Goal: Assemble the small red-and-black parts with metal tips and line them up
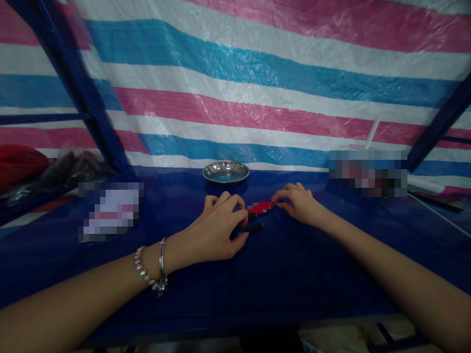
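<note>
Several slim red pens, which look like ballpoints, lie side by side on the blue table between my hands. Close below them is a black pen, partly covered by my left hand. My left hand rests over the pens' left ends with fingers curved and spread, its thumb apart beside the black pen. At the other end, my right hand has thumb and forefinger pinched at the tips of the red pens. Bracelets circle my left wrist.
A shiny metal dish stands at the table's back edge. On the left lies a blurred-out flat item; a blurred-out pile sits at right with a white cable. Striped sheeting hangs behind, between blue metal posts.
</note>
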`<state>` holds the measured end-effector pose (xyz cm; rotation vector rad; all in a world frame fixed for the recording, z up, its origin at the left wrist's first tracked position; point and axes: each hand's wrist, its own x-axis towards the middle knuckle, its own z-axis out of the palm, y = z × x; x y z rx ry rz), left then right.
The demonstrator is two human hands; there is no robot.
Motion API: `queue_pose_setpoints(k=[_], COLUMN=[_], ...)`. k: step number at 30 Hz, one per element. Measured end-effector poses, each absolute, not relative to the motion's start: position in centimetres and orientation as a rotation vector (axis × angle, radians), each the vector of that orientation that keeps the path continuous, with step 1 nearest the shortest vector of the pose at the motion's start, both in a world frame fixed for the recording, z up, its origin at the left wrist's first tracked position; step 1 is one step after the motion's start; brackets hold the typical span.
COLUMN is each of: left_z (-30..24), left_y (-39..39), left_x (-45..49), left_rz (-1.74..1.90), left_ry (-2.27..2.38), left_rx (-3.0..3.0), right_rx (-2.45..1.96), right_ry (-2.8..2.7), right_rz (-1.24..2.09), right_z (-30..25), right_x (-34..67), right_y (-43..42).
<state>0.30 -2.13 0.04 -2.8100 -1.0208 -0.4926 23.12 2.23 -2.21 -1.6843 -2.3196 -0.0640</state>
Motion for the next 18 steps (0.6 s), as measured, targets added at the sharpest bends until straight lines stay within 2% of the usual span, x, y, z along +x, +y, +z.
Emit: queue_pose_setpoints(k=[18], left_z=[-0.23], left_y=[-1.85], left_x=[0.28], left_rz=[-0.463], left_ry=[-0.991], left_rx=[-2.758], right_rx=[-1.548], right_ry=[-2.362], right_rz=[-0.003], right_z=[-2.19], right_x=[23.1], right_y=[2.33])
